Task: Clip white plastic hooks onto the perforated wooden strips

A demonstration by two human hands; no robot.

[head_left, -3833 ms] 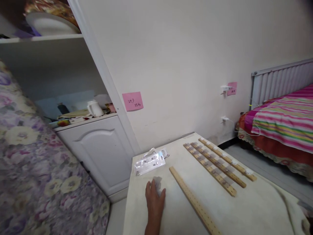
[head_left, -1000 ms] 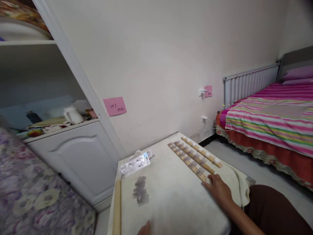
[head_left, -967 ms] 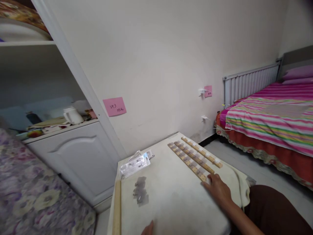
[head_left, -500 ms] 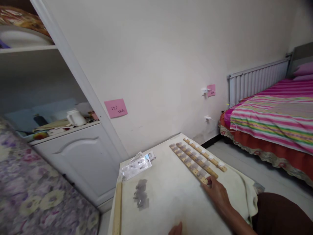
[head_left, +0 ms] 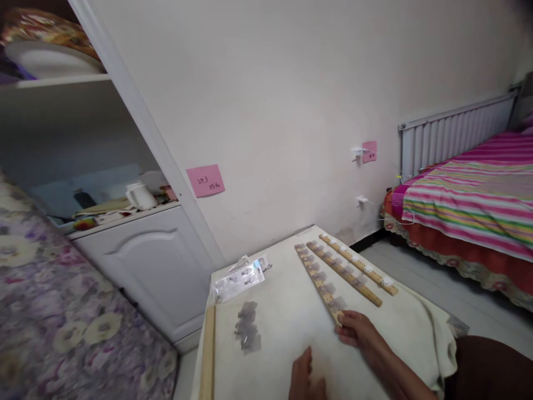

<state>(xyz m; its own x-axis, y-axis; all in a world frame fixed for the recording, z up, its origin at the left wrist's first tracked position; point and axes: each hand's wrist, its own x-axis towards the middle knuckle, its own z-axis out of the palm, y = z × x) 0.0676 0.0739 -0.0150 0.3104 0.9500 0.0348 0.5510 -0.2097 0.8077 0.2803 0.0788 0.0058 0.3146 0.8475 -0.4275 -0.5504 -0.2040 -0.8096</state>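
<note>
The near end of a wooden strip (head_left: pixel 321 285) is gripped by the right hand (head_left: pixel 350 329) at a cloth-covered tabletop (head_left: pixel 283 311), its fingers closed on the wood. Whether that end is raised off the cloth cannot be told. The left hand (head_left: pixel 302 375) is partly cut off by the lower edge of the view, just left of the right hand and well apart from the pile; its fingers are curved, and whether anything is held in them cannot be told.

The gripped strip is lined along its length with grayish see-through pieces. Similar pieces are carried by a second strip (head_left: pixel 361 288) just beside it, while a third strip (head_left: pixel 358 264), farthest right, is dotted with round white pieces. A small pile (head_left: pixel 250 333) of gray see-through pieces is seen on the tabletop's left half, between the hands and a plain strip (head_left: pixel 208 355) laid along the left edge. Clear plastic packaging (head_left: pixel 239 282) is set at the far left corner. On the wall behind, a pink note (head_left: pixel 205 180) is posted.
</note>
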